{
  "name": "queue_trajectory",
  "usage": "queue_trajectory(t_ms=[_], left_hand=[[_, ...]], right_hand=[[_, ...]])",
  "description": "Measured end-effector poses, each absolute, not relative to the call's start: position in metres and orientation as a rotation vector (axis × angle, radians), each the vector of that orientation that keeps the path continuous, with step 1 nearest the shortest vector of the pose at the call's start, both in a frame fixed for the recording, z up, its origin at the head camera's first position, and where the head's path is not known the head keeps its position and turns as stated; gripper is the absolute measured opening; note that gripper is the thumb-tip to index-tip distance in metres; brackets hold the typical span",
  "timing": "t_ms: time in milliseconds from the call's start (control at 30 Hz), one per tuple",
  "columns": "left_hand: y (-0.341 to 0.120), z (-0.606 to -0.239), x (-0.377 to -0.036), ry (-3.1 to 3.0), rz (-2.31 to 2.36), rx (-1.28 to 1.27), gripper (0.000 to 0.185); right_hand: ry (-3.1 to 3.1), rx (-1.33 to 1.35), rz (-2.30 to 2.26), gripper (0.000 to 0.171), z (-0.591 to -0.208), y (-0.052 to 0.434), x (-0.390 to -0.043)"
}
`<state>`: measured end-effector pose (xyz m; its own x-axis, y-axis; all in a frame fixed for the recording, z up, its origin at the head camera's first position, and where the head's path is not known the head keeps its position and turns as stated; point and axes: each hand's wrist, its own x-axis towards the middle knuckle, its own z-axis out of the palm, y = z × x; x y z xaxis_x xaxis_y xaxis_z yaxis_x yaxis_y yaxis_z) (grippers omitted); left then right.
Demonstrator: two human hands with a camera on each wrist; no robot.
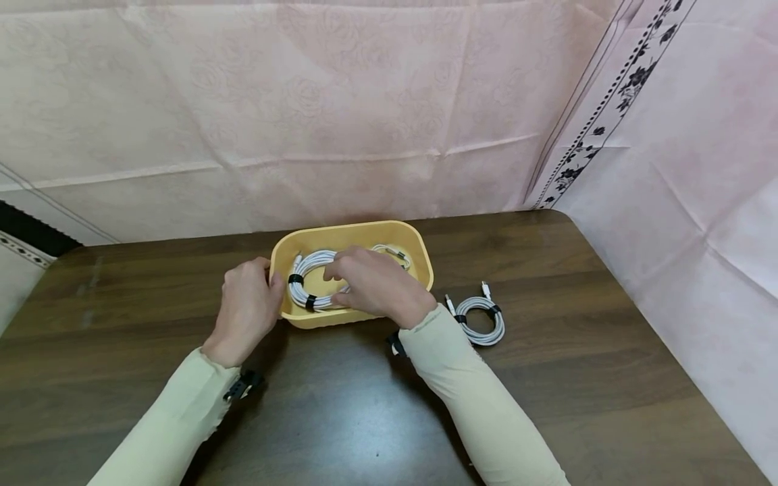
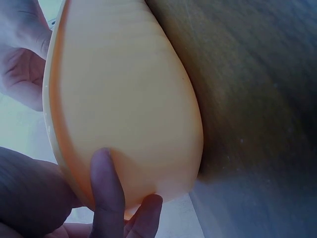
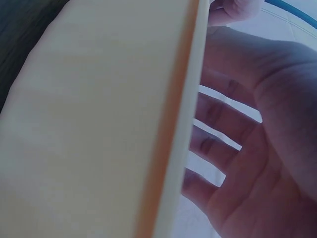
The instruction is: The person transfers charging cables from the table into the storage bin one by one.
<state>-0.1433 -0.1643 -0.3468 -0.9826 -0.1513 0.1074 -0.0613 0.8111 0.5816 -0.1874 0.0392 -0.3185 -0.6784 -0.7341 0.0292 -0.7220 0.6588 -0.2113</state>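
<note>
Your two sleeved forearms are reaching forward over the dark wooden tabletop point(image 1: 340, 405). Your left hand point(image 1: 246, 307) is gripping the left end of the yellow plastic tub point(image 1: 419, 253), thumb over the rim and fingers point(image 2: 106, 193) pressing against its outer wall. Your right hand point(image 1: 373, 283) is hovering palm down inside the tub, fingers spread and relaxed, touching the coiled white cable point(image 1: 304, 280) lying in it. Another coiled white cable point(image 1: 483, 320) is lying on the tabletop just right of the tub, near your right sleeve.
</note>
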Motion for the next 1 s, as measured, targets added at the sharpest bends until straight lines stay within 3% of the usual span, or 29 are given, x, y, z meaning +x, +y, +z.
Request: queue_trajectory(t_ms=[600, 1000], left_hand=[[-0.167, -0.350, -0.142, -2.792, -0.826, 0.148, 0.030], [-0.163, -0.349, -0.143, -2.777, -0.798, 0.133, 0.029]], right_hand=[[2.786, -1.267, -0.332, 0.028, -0.312, 0.048, -0.186], [2.797, -1.301, -0.343, 0.021, -0.309, 0.059, -0.183]])
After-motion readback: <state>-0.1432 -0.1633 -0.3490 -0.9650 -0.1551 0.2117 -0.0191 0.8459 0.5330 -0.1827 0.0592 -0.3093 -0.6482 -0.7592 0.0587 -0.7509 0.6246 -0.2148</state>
